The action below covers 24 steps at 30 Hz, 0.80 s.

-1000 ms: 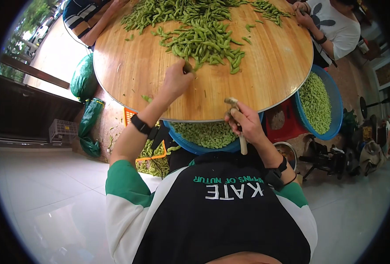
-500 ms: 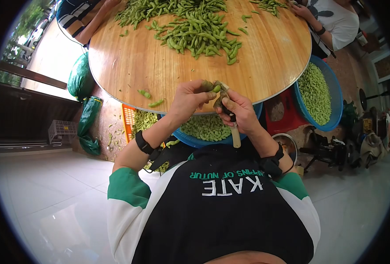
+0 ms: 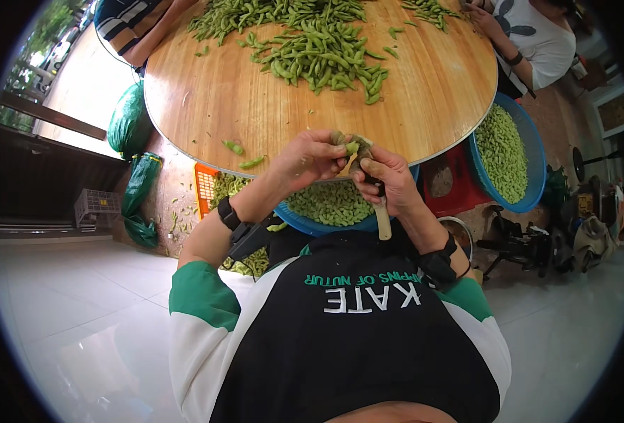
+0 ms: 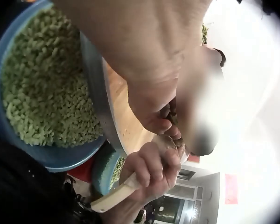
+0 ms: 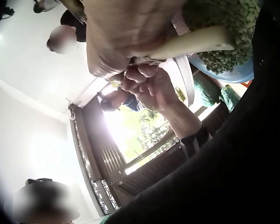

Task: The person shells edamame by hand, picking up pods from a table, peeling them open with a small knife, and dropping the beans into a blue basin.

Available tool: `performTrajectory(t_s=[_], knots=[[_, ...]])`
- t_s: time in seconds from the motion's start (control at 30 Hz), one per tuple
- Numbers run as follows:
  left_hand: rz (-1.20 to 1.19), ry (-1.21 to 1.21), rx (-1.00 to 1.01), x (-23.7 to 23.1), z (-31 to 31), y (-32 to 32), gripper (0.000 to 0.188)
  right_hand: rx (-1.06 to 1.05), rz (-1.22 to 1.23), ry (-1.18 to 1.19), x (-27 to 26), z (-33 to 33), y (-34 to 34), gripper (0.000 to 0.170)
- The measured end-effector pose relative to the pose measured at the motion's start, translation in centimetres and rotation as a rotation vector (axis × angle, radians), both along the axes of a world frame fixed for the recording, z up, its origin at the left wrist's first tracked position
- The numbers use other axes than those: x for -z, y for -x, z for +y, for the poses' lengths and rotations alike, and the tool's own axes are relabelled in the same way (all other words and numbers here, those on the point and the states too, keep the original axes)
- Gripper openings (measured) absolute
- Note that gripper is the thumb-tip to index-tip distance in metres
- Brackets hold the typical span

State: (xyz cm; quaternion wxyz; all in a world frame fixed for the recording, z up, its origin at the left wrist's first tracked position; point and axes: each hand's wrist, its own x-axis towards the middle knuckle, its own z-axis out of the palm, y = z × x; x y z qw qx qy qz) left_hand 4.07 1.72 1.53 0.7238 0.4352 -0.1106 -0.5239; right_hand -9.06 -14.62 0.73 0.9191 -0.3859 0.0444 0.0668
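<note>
In the head view my left hand [image 3: 308,161] pinches a green soybean pod [image 3: 353,149] above the table's near edge. My right hand [image 3: 391,182] meets it there, fingers curled round a tool with a cream handle [image 3: 384,222] that points down toward my body. Its working end is hidden by the fingers. The left wrist view shows the handle [image 4: 114,198] sticking out below the right fist [image 4: 151,170], with both hands' fingertips close together. From the right wrist, the handle [image 5: 196,43] runs out of the palm. Under the hands stands a blue basin [image 3: 305,225] of shelled beans.
A heap of pods [image 3: 319,56] lies on the round wooden table [image 3: 206,106]; two loose pods [image 3: 233,147] lie near its left edge. Another blue basin [image 3: 543,162] of beans stands right, an orange crate [image 3: 205,189] left. People sit at both far sides.
My left hand has come back from the near edge of the pod heap to my right hand, now with a pod at its fingertips. The right hand keeps hold of the tool, slightly higher.
</note>
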Motion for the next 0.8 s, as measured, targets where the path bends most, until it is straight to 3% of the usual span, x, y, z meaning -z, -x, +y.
performTrajectory(t_s=[0.07, 0.13, 0.2, 0.27, 0.4, 0.47, 0.57, 0.6, 0.67, 0.73, 0.77, 0.8], knots=[[-0.107, -0.054, 0.005, 0.0, -0.1, 0.4, 0.015, 0.023, 0.028, -0.011, 0.2, 0.0, 0.1, 0.022], [-1.629, -0.17, -0.231, -1.5, -0.2, 1.8, 0.015, 0.049, 0.063, -0.029, 0.3, 0.2, 0.3, 0.028], [-1.734, -0.132, -0.268, -1.7, -0.2, 1.8, 0.016, -0.005, 0.076, -0.2, 0.0, 0.1, 0.3, 0.021], [-1.879, -0.143, -0.227, -1.8, -0.1, 1.6, 0.013, -0.005, 0.068, -0.224, 0.1, -0.1, 0.3, 0.022], [-1.831, -0.101, -0.265, -2.3, -0.4, 1.8, 0.01, 0.017, 0.004, -0.239, -0.6, 0.3, 0.6, 0.022], [-1.567, -0.107, -0.248, -3.1, -0.7, 2.0, 0.01, 0.028, -0.014, -0.241, -0.9, 0.4, 0.6, 0.022], [-1.465, -0.092, -0.298, -2.7, -0.9, 2.1, 0.011, 0.072, -0.062, -0.126, -1.4, 0.7, 0.7, 0.021], [-1.466, -0.092, -0.301, -2.6, -0.8, 2.1, 0.011, 0.101, -0.084, -0.036, -1.5, 0.7, 0.8, 0.02], [-1.16, -0.171, -0.167, -2.4, -0.6, 2.4, 0.012, 0.132, -0.104, 0.053, -1.2, 0.7, 1.2, 0.019], [-1.12, -0.199, -0.14, -2.3, -0.3, 3.4, 0.011, 0.195, -0.113, 0.424, -0.5, 0.4, 1.5, 0.019], [-1.082, -0.228, -0.117, -2.3, -0.2, 3.7, 0.01, 0.198, -0.117, 0.426, -0.3, 0.6, 1.6, 0.019], [-1.083, -0.228, -0.114, -2.1, 0.0, 3.9, 0.01, 0.253, -0.13, 0.576, -0.3, 1.2, 1.8, 0.02]])
